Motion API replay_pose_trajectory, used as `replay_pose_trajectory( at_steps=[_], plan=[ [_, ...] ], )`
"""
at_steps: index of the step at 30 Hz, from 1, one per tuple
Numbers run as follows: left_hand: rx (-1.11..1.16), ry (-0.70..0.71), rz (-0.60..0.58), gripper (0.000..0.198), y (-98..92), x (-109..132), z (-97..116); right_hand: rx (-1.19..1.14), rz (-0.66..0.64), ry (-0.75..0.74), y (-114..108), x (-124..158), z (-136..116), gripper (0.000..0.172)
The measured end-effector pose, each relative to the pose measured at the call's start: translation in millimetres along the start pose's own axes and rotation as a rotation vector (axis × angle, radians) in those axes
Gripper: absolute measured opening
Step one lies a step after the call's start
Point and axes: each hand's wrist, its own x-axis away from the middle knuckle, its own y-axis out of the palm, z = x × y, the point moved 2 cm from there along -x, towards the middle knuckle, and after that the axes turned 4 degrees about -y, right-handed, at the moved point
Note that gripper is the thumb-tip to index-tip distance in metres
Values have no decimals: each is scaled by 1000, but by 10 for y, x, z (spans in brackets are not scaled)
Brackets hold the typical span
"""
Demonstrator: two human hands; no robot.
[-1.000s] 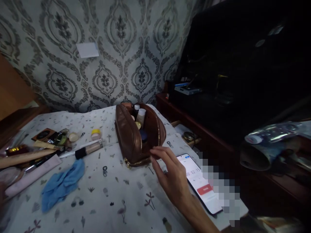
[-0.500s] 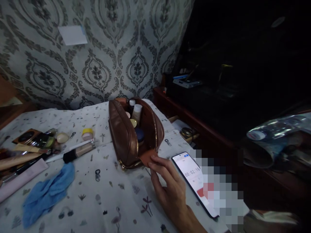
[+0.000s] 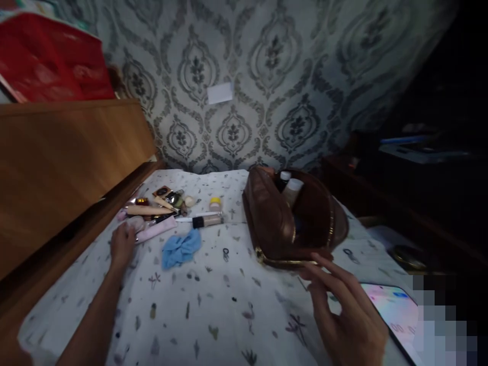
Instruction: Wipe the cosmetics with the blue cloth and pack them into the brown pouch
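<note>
A brown leather makeup bag [image 3: 269,218] stands unzipped on the patterned cloth, with a white-capped tube [image 3: 293,192] and a dark bottle with a white cap [image 3: 284,179] inside. At the bag's near end, my right hand [image 3: 348,310] has its thumb and fingers closed on the end tab. Far to the left, my left hand [image 3: 122,245] reaches in among makeup items, its fingers curled at a pale round item [image 3: 135,222] whose kind is unclear. Beside that hand lie a pink tube [image 3: 157,230] and makeup brushes [image 3: 147,210].
A blue cloth [image 3: 181,248], a foundation bottle [image 3: 208,220] and a yellow-lidded jar [image 3: 215,204] lie between the hands. A lit phone [image 3: 392,310] is at right. A wooden panel [image 3: 72,152] borders the left, and a patterned wall stands behind.
My view has swung left, so the bag appears further right. My left hand has come into view at the makeup pile. My right hand stays at the bag's tab.
</note>
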Motion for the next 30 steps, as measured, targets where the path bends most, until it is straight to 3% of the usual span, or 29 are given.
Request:
replay_pose_trajectory(
  at_steps=[3, 6, 10, 13, 15, 17, 22, 30],
  plan=[
    [13, 20, 77, 44, 6, 66, 99, -136, -71, -56, 109, -96, -205, 20],
    [14, 159, 145, 41, -47, 105, 310, -368, -228, 0, 382, -191, -428, 20],
    [-95, 333, 73, 40, -11, -80, 582, -762, -499, 298, 996, -183, -710, 23],
    [-174, 357, 9, 39, 119, -389, 695, -981, -632, 589, 1454, -52, -872, 30],
    [-198, 343, -16, 38, 218, -621, 732, -1020, -645, 690, 1645, 36, -937, 30],
    [-225, 319, -47, 37, 316, -834, 752, -971, -637, 647, 1720, 88, -971, 28],
    [-261, 282, -141, 38, 555, -1177, 825, -751, -593, 321, 1653, 98, -989, 24],
    [-289, 140, -398, 44, 869, -1415, 979, -682, -599, 268, 1656, 105, -1007, 26]
  ],
)
